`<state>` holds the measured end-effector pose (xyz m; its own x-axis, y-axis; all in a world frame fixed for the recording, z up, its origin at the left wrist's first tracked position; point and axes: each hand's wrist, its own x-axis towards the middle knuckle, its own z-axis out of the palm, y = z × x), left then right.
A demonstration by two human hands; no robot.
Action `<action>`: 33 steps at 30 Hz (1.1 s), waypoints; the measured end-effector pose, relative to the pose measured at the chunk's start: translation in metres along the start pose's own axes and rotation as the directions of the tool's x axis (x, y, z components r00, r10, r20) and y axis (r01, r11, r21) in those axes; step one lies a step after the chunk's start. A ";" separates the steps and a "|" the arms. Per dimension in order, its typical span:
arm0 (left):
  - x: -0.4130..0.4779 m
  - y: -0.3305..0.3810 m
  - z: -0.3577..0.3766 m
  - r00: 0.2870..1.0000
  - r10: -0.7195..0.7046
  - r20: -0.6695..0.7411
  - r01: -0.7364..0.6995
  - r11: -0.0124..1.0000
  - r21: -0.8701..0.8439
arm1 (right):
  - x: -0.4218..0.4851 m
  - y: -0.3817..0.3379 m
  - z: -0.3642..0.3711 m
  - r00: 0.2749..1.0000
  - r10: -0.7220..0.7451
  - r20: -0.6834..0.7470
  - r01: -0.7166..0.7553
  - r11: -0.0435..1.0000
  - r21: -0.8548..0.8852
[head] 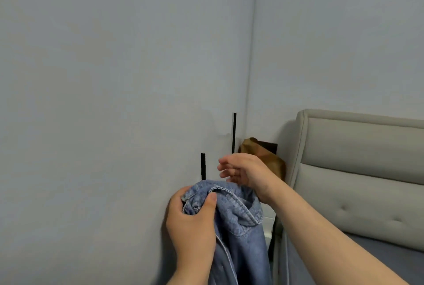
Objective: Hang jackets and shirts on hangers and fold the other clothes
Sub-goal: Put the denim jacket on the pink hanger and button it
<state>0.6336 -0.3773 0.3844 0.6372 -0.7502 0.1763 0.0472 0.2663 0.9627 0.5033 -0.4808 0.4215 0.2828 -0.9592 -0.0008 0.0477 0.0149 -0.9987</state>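
Our left hand (191, 220) holds a bunched fold of the faded blue denim jacket (238, 227) near its collar, thumb pressed over the top of the cloth and fingers curled behind it, so that grip is tight on the denim. The jacket hangs down from there toward the lower edge of the view, close against the pale grey-blue wall (114, 78). Our right hand (243, 171) hovers just above the collar with its fingers loosely spread and holding nothing, a wide grip. Behind the hands two thin black upright bars (233, 133) stand against the wall, the nearer one shorter. A crumpled brown paper bag (268, 154) sits in the corner beyond the right wrist, beside the padded light grey headboard (358, 170) of the bed.
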 end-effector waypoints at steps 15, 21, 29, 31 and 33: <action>0.020 -0.022 0.035 0.984 0.100 -0.150 -0.083 0.990 0.114 | 0.085 0.036 0.003 0.959 -0.077 0.272 0.127 0.977 -0.172; 0.016 -0.023 0.035 0.984 0.113 -0.140 -0.090 0.983 0.158 | 0.077 0.039 -0.009 0.957 -0.100 0.273 0.155 0.970 -0.189; 0.010 -0.024 0.046 0.995 0.102 -0.017 -0.096 0.974 0.204 | 0.053 0.042 -0.051 0.976 -0.151 0.157 0.178 0.969 -0.171; 0.008 -0.025 0.054 0.994 0.095 0.044 -0.103 0.970 0.218 | 0.042 0.042 -0.061 0.976 -0.215 0.044 0.220 0.950 -0.222; 0.006 -0.027 0.061 0.991 0.087 0.105 -0.110 0.965 0.237 | 0.033 0.047 -0.072 0.962 -0.261 -0.083 0.232 0.938 -0.259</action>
<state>0.5894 -0.4259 0.3722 0.5549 -0.7832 0.2803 -0.2067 0.1966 0.9585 0.4456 -0.5326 0.3708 0.1802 -0.9497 0.2560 -0.1372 -0.2820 -0.9496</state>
